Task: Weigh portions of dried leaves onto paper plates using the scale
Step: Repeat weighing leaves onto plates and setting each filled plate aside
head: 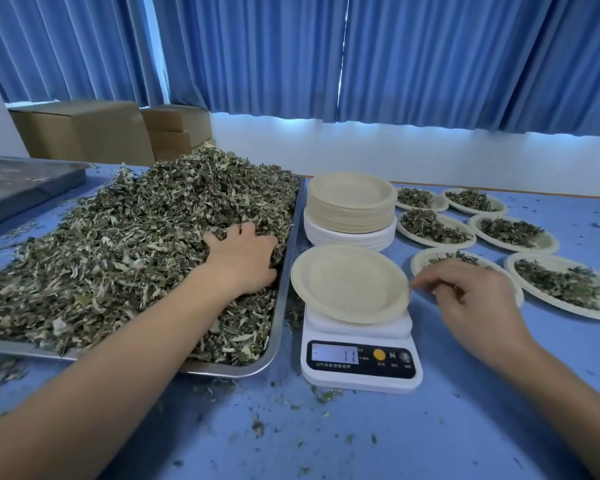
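A big steel tray (280, 308) on the left holds a heaped pile of dried leaves (125, 237). My left hand (245, 259) lies palm down on the pile's right side, its fingers dug into the leaves and curled round them. An empty paper plate (347, 282) sits on the white digital scale (361, 370), whose display reads 11. Just right of the plate is my right hand (471, 296), fingers loosely curled, with its forefinger tip at the plate's right rim. It holds nothing that I can see.
A stack of empty paper plates (352, 202) stands behind the scale. Several plates with leaf portions (433, 226) lie to the right. A second steel tray (21, 183) and cardboard boxes (84, 133) stand at the back left. Leaf crumbs dot the blue table (326, 441).
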Motion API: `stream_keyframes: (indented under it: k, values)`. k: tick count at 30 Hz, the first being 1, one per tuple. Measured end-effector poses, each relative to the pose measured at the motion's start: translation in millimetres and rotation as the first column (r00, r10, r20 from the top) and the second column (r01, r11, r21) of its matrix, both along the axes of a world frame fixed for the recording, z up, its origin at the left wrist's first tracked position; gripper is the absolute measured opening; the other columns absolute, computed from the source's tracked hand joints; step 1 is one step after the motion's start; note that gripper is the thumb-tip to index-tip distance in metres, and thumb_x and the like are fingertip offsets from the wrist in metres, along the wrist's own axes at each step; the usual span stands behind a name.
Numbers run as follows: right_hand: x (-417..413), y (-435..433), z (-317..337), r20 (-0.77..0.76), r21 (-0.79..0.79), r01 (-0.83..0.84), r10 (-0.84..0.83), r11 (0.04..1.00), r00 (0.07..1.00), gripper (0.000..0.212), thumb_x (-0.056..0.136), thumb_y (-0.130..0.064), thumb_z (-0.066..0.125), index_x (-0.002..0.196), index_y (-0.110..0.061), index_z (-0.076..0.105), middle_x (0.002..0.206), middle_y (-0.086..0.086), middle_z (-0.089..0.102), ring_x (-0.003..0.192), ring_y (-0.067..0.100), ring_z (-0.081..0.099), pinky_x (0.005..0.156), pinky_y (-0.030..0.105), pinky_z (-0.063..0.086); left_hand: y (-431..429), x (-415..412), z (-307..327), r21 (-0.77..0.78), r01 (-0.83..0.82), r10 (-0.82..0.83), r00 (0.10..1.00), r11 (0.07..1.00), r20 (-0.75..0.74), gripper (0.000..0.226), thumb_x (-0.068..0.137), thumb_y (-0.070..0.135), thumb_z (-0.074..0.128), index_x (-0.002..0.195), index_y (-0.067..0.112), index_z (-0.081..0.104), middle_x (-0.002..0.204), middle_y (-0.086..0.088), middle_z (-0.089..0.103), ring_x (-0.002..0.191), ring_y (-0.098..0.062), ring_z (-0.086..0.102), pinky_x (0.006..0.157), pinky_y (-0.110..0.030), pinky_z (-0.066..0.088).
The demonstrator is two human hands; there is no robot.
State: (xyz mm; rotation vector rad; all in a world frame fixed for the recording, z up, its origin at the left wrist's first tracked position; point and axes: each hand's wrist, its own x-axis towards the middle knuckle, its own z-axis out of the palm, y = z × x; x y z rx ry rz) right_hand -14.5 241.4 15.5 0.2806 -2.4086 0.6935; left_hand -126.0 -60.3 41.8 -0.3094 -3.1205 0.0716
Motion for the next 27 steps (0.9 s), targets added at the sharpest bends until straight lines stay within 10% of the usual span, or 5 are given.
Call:
stream_keyframes:
  k: [7, 15, 27]
  values:
    - [-0.8, 13.6, -16.8, 0.120, -0.172, 0.089, -0.069, 0.981, 0.990, 0.054, 0.080, 0.019, 0.049, 0.062, -0.029, 0.067, 0.068, -0.015, 0.067, 0.055, 0.018, 0.056, 0.044, 0.029, 0.042, 3.7, -14.0, -4.4, 0.128, -0.045, 0.023, 0.986, 0.991, 0.167, 0.093, 0.096, 0.034, 0.058, 0.151, 0.057, -0.012, 0.168, -0.008, -0.007, 0.151, -0.048, 0.004, 0.114, -0.067, 0.020]
    - [-4.4, 16.5, -22.8, 0.302, -0.153, 0.109, -0.059, 0.982, 0.952, 0.053, 0.083, 0.016, 0.047, 0.061, -0.026, 0.070, 0.064, -0.004, 0.070, 0.058, 0.028, 0.059, 0.056, 0.040, 0.049, 0.8, -6.9, -3.5, 0.005, 0.115, -0.114, 0.991, 0.993, -0.072, 0.047, 0.091, 0.027, 0.066, 0.137, 0.033, 0.055, 0.132, -0.007, 0.061, 0.113, -0.034, 0.063, 0.088, -0.044, 0.056]
    - [-1.6, 15.8, -21.8, 0.322, -0.200, 0.108, -0.039, 0.974, 0.946, 0.052, 0.083, 0.017, 0.047, 0.061, -0.025, 0.070, 0.053, -0.011, 0.063, 0.048, 0.023, 0.052, 0.043, 0.021, 0.037, -6.8, 6.5, 18.0, 0.282, 0.057, 0.035, 0.951, 0.958, -0.307, 0.040, 0.092, 0.032, 0.067, 0.131, 0.034, 0.062, 0.113, -0.003, 0.070, 0.108, -0.034, 0.062, 0.099, -0.055, 0.040]
